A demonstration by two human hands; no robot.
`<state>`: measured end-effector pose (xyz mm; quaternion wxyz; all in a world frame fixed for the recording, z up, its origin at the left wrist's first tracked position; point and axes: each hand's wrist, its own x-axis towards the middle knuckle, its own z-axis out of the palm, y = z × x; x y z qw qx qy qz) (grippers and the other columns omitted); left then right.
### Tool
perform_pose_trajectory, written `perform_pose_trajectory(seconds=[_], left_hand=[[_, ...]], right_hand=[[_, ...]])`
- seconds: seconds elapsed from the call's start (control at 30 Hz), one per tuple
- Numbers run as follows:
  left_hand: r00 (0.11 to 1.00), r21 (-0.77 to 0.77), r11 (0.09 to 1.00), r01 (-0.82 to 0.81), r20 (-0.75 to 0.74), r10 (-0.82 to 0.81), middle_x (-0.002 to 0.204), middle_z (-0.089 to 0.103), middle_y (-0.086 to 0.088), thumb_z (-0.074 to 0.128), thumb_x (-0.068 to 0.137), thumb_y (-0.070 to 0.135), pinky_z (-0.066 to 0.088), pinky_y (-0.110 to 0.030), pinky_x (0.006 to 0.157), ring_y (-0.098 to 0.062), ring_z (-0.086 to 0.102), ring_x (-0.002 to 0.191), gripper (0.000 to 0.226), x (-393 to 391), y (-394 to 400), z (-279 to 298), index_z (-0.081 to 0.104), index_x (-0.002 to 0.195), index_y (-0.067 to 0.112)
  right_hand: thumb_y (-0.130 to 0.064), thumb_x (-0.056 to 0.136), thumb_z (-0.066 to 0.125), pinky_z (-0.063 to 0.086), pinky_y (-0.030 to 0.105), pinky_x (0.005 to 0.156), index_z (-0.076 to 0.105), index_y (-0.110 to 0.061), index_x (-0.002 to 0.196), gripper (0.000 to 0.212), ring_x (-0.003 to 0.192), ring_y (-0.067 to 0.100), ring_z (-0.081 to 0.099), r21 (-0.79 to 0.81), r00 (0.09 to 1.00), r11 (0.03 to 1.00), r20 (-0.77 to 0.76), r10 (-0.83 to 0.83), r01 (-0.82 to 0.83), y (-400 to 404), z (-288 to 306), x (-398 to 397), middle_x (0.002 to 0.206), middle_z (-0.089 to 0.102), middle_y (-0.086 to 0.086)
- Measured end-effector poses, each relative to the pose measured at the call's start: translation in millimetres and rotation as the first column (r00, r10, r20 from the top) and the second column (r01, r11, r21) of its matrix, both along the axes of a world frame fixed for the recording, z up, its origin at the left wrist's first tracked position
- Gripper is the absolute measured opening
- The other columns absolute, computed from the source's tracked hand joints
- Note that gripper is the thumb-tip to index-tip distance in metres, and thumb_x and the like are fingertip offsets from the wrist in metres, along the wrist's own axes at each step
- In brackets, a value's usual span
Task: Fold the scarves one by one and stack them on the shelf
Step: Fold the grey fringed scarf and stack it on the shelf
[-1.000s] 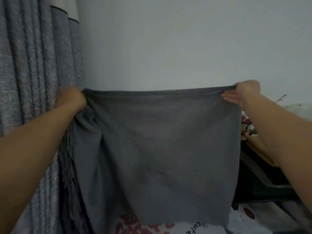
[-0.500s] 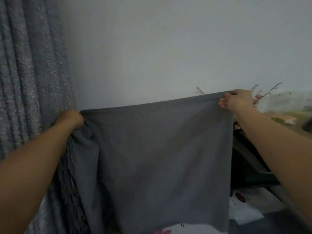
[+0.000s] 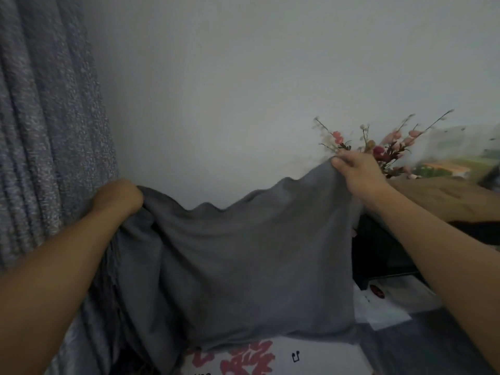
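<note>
A grey scarf (image 3: 238, 266) hangs doubled in front of me, with its top edge sagging in waves between my hands. My left hand (image 3: 119, 197) grips the left end, where the cloth bunches and a fringe hangs down. My right hand (image 3: 357, 171) pinches the right top corner, a little higher than the left. The lower edge of the scarf hangs just above a white printed surface (image 3: 284, 355). At the right stands a dark shelf unit (image 3: 384, 255) with a wooden top (image 3: 443, 196).
A grey curtain (image 3: 46, 131) fills the left side, close behind my left arm. A plain white wall (image 3: 243, 90) is straight ahead. Pink artificial flowers (image 3: 378, 147) stand on the wooden top at the right, right behind my right hand.
Both hands came lower and closer together, so the taut top edge of the scarf went slack and wavy. The view tipped down, bringing the flowers and the wooden top into sight.
</note>
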<state>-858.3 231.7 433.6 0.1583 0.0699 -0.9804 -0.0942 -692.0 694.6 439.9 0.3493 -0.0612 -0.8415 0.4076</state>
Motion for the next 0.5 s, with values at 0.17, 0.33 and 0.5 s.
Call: perform_pose_trajectory(seconds=[0.17, 0.33, 0.5], left_hand=[[0.863, -0.031, 0.906, 0.423, -0.290, -0.413, 0.107, 0.071, -0.020, 0.043, 0.089, 0.021, 0.054, -0.041, 0.085, -0.038, 0.066, 0.093, 0.036, 70, 68, -4, 0.067, 0.115, 0.027], [0.602, 0.362, 0.522, 0.773, -0.155, -0.784, 0.097, 0.075, 0.007, 0.057, 0.083, 0.048, 0.050, -0.024, 0.081, -0.006, 0.066, 0.078, 0.031, 154, 126, -25, 0.071, 0.108, 0.035], [0.582, 0.596, 0.501, 0.628, 0.068, -0.810, 0.099, 0.077, -0.010, 0.074, 0.081, 0.047, 0.051, -0.033, 0.086, -0.005, 0.063, 0.082, 0.036, 156, 112, -38, 0.078, 0.097, 0.014]], right_hand=[[-0.012, 0.098, 0.059, 0.043, 0.013, 0.072, 0.071, -0.016, 0.091, 0.014, 0.079, 0.005, 0.061, 0.179, 0.954, 0.939, -0.012, 0.300, -0.293, -88, -20, 23, 0.086, 0.071, 0.001], [-0.004, 0.090, 0.062, 0.041, 0.007, 0.071, 0.075, -0.016, 0.092, 0.017, 0.073, -0.008, 0.059, 0.263, 0.871, 0.834, 0.055, 0.488, -0.484, -159, -60, 20, 0.082, 0.067, -0.016], [-0.004, 0.092, 0.063, 0.049, 0.018, 0.076, 0.074, -0.016, 0.090, 0.016, 0.076, -0.003, 0.062, 0.072, 0.814, 0.811, 0.080, 0.575, -0.580, -167, -73, 18, 0.081, 0.071, -0.012]])
